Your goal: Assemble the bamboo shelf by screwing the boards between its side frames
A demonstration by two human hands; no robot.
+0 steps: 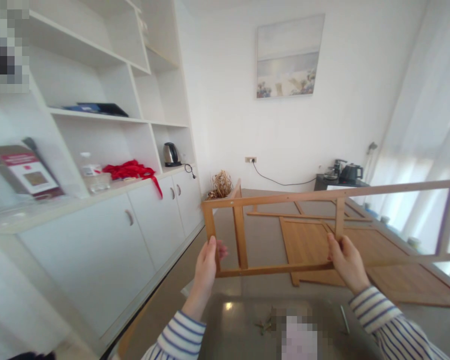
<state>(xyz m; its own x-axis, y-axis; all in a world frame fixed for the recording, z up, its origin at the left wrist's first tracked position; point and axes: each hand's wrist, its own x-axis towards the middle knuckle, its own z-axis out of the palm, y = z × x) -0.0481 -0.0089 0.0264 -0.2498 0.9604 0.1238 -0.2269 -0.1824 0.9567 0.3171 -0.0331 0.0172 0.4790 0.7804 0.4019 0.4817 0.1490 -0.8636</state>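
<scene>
Both my hands hold up a long, ladder-like wooden frame [285, 198] above a brown table. At its left end, my left hand [207, 257] is closed round the short end bar, thumb on the near side. My right hand [347, 260] grips an upright crosspiece farther along, near the lower rail. Behind the frame, slatted wooden panels [307, 242] lie flat on the table. Close to me on the tabletop are a few small metal screws or bolts [263, 327] and a thin metal rod [344, 320], perhaps a hex key.
White shelves and cupboards [150, 220] line the left side, holding an electric kettle [171, 154], red ribbon [131, 171] and a plastic bottle [93, 172]. Dried stalks [221, 184] stand past the table. A black kettle [351, 173] sits at the back right, by a white curtain [420, 110].
</scene>
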